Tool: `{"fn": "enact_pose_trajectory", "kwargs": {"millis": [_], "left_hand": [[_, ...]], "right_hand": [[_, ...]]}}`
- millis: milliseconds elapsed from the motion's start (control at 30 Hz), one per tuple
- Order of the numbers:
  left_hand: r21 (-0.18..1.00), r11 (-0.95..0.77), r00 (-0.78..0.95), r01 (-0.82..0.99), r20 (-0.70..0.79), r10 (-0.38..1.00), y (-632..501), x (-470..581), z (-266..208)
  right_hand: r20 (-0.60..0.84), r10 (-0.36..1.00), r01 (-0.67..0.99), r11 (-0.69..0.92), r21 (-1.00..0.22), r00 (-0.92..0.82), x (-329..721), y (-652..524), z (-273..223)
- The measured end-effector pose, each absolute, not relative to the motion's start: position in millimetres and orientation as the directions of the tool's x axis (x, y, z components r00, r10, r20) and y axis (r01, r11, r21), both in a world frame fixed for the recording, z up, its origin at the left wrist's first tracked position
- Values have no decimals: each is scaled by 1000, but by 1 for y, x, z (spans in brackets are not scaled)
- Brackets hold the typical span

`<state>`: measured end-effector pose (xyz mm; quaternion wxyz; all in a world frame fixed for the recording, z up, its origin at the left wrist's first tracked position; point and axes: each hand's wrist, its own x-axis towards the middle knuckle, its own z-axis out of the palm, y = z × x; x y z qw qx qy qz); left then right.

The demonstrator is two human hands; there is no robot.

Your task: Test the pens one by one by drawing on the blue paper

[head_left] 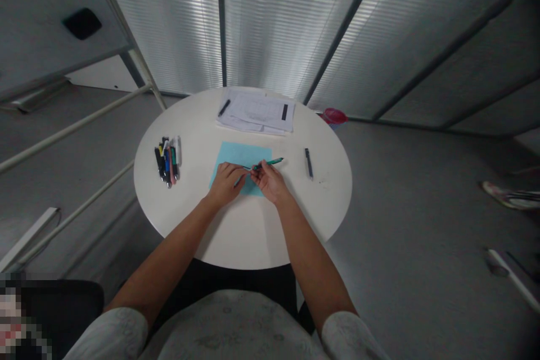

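I see the right hand [270, 181] pinching a green pen [275, 161]; whether the left hand [225, 184], just beside it, holds anything, I can't tell. A loosened pinch could drop the pen onto the blue sheet [242, 152] beneath, perhaps marking it.

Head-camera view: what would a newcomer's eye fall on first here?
Probably the flat light-blue sheet near the middle of the round white table, with the left hand and right hand over it, the right holding a slender green pen. Next might come the cluster of multicoloured pens at the table's left, then the pinkish-red round container beyond its far right edge.
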<state>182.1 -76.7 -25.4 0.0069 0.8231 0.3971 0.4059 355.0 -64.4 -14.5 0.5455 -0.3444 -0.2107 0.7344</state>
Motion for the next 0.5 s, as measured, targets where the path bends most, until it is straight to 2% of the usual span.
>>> {"fn": "enact_pose_trajectory", "kwargs": {"millis": [267, 500], "left_hand": [[443, -642, 279, 626, 642, 714, -77, 179, -19], [507, -635, 299, 583, 593, 748, -75, 178, -22]], "right_hand": [[-260, 939, -612, -345, -712, -227, 347, -67, -21], [-248, 957, -635, -285, -718, -150, 348, -65, -20]]}}
